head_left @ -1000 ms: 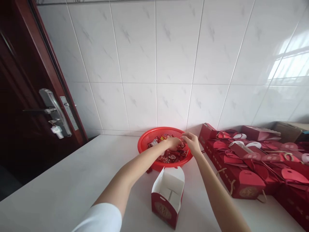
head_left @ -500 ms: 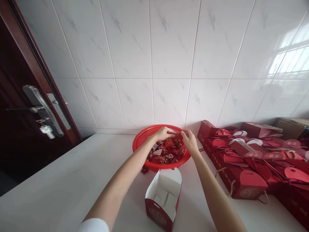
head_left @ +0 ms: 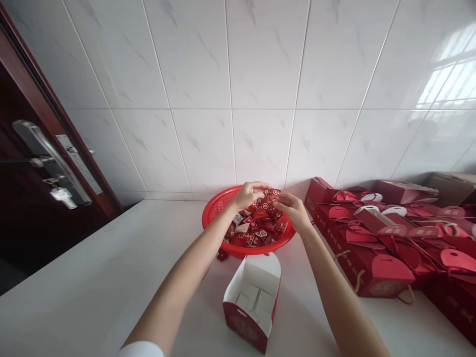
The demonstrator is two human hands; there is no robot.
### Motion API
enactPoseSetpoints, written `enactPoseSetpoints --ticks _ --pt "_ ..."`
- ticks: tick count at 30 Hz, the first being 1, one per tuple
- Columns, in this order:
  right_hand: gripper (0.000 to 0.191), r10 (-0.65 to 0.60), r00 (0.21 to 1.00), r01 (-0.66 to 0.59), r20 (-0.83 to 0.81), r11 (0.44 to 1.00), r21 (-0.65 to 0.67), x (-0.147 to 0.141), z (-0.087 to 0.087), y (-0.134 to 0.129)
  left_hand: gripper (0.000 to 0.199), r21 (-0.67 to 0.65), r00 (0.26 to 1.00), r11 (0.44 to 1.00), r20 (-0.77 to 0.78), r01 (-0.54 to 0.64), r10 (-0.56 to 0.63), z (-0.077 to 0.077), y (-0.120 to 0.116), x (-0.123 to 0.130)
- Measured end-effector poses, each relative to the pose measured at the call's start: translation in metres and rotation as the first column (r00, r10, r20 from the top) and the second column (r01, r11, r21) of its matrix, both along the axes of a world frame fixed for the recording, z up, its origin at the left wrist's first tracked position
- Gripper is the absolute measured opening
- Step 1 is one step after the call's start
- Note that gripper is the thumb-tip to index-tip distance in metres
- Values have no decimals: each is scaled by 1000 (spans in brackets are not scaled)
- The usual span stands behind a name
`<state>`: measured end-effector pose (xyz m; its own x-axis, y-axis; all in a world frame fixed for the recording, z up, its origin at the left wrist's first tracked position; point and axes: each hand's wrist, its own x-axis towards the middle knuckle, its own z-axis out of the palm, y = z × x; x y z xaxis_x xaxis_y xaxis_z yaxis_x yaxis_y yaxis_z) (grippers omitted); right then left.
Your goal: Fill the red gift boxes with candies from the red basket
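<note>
Between my two hands, above the far part of a red plastic basket, is a red patterned packet. My left hand pinches its left side, and my right hand grips its right side. Many small red wrapped pieces fill the basket, a few with white or pale marks. In front of the basket stands an opened box, dark red outside and white inside, with its flaps up. Its white bottom panels show inside.
Rows of red gift boxes with rope handles crowd the right side. A brown carton stands behind them. A small dark red piece lies by the basket. A door with keys is at left; a tiled wall rises behind.
The packet between my hands now faces me, its printed pattern showing. My right hand has turned a little. The view has shifted slightly.
</note>
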<state>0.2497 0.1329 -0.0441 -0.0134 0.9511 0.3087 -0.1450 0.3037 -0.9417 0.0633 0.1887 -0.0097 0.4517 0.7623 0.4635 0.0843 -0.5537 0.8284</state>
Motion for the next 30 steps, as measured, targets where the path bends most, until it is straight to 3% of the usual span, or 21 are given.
enactPoseSetpoints --ticks 4,14,27,30 --pt "46 26 999 -26 -24 1000 18 1 -1 0 32 -63 999 998 42 -30 33 1 2 2" --pt "45 39 999 -39 0 999 27 2 -3 -1 36 -249 1000 968 -13 21 -25 6 -9 3" --pt "39 19 998 -22 56 998 54 -1 2 -8 41 -249 999 968 0 35 -36 7 -16 10" --pt "40 -12 999 10 30 998 56 0 2 -7 42 -289 993 952 -28 102 -115 8 -17 9"
